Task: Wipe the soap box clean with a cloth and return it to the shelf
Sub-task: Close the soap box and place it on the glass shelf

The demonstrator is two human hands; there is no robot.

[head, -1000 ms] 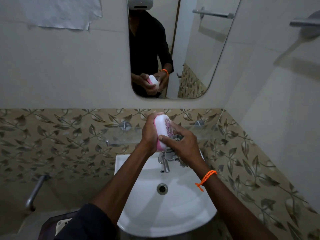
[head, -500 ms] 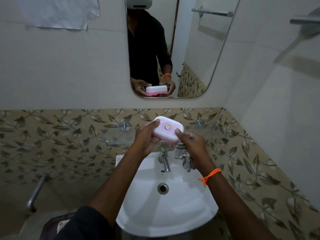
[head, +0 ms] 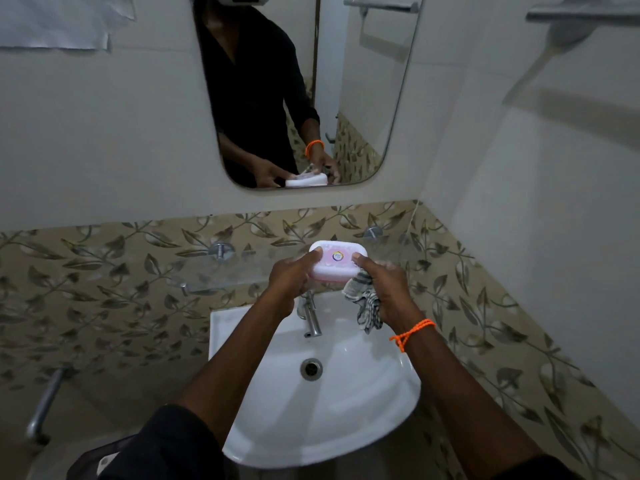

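A pink and white soap box (head: 336, 260) lies flat, lid up, at the level of the glass shelf (head: 194, 271) above the basin. My left hand (head: 294, 275) grips its left end, thumb on the lid. My right hand (head: 384, 282) holds its right end, thumb on top, and also clutches a striped grey cloth (head: 363, 299) that hangs under the palm. I cannot tell whether the box rests on the shelf or hovers just over it.
A white basin (head: 363, 410) with a chrome tap (head: 311, 317) sits below my hands. A mirror (head: 363, 98) hangs on the wall above. Towel bar (head: 581, 15) at upper right, a metal pipe (head: 45, 403) at lower left, walls close on the right.
The soap box went from standing on edge between my hands to lying flat, and both hands carried it forward and up toward the glass shelf. The cloth stayed in my right hand.
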